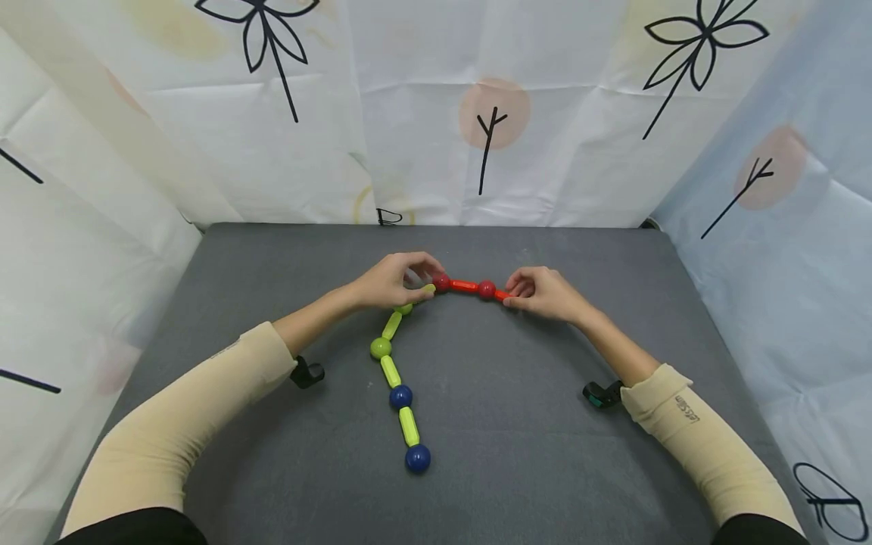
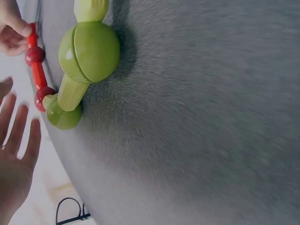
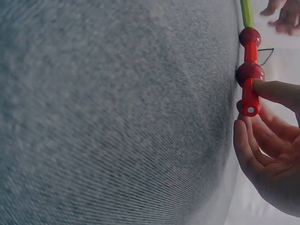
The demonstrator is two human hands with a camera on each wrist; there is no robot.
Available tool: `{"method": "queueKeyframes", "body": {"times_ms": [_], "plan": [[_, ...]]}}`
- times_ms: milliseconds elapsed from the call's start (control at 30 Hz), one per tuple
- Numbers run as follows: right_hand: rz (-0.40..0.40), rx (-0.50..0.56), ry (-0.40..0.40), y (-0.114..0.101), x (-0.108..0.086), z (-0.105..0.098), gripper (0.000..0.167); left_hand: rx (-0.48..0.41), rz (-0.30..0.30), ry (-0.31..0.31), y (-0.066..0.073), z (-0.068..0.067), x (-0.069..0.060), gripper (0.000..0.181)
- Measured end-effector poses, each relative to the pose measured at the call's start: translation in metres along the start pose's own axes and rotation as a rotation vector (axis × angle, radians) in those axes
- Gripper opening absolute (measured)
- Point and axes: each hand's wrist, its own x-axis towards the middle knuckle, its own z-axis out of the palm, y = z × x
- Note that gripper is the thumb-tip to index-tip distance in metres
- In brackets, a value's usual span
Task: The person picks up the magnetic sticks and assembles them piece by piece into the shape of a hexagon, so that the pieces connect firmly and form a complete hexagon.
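Observation:
A bent chain of plastic rods and balls lies on the grey table. My right hand [image 1: 548, 295] pinches the end red rod [image 3: 250, 96] between thumb and fingers; a silvery disc shows in its tip. Beyond it come a red ball [image 1: 487, 289], another red rod [image 1: 464, 286] and a second red ball [image 1: 441, 281]. My left hand [image 1: 390, 284] hovers beside that second ball, fingers spread and apart from the chain in the left wrist view. Green balls [image 2: 96, 51] and yellow-green rods [image 1: 391, 372] continue toward the front, ending with blue balls [image 1: 418, 458].
The grey table [image 1: 518, 393] reaches back to a patterned white cloth [image 1: 409, 136], which hangs behind it and along both sides. Dark straps [image 1: 306, 373] are near both wrists.

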Motion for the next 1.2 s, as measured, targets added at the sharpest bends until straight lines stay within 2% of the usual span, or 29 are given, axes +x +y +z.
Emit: {"method": "queueKeyframes", "body": {"times_ms": [67, 167, 233, 300, 367, 500, 600, 667, 767, 867, 933, 1000, 1100, 1200], "plan": [[-0.003, -0.009, -0.008, -0.001, -0.001, 0.001, 0.023, -0.016, 0.022, -0.085, 0.005, 0.001, -0.012, 0.041], [-0.005, -0.021, -0.008, -0.004, -0.001, 0.002, 0.023, -0.045, 0.025, -0.268, 0.013, 0.006, -0.031, 0.046], [-0.002, -0.026, -0.001, -0.005, -0.002, 0.003, 0.023, -0.044, 0.021, -0.367, 0.018, 0.012, -0.044, 0.052], [-0.002, -0.032, 0.004, -0.006, -0.001, 0.005, 0.022, -0.032, 0.019, -0.422, 0.022, 0.019, -0.057, 0.058], [-0.004, -0.037, 0.005, -0.007, 0.0, 0.006, 0.022, -0.002, 0.029, -0.435, 0.024, 0.025, -0.069, 0.063], [-0.002, -0.035, -0.002, -0.009, 0.001, 0.009, 0.022, 0.055, 0.097, -0.375, 0.022, 0.037, -0.086, 0.069], [0.005, -0.028, -0.001, -0.009, 0.002, 0.01, 0.023, 0.082, 0.154, -0.289, 0.018, 0.046, -0.093, 0.065], [0.006, -0.028, 0.003, -0.009, 0.003, 0.011, 0.024, 0.103, 0.17, -0.225, 0.016, 0.05, -0.095, 0.061], [0.0, -0.028, 0.004, -0.009, 0.005, 0.011, 0.026, 0.16, 0.157, -0.115, 0.013, 0.057, -0.094, 0.055], [-0.003, -0.023, -0.003, -0.01, 0.006, 0.011, 0.026, 0.217, 0.115, 0.0, 0.012, 0.062, -0.091, 0.049], [0.001, -0.019, -0.007, -0.011, 0.007, 0.012, 0.026, 0.234, 0.096, 0.051, 0.012, 0.066, -0.087, 0.051], [0.005, -0.016, -0.009, -0.012, 0.008, 0.013, 0.026, 0.251, 0.096, 0.069, 0.013, 0.069, -0.083, 0.056], [0.005, -0.012, -0.009, -0.013, 0.008, 0.014, 0.026, 0.275, 0.092, 0.058, 0.015, 0.076, -0.077, 0.064], [0.001, 0.0, -0.014, -0.014, 0.009, 0.016, 0.027, 0.302, 0.061, 0.064, 0.017, 0.083, -0.071, 0.065]]}}
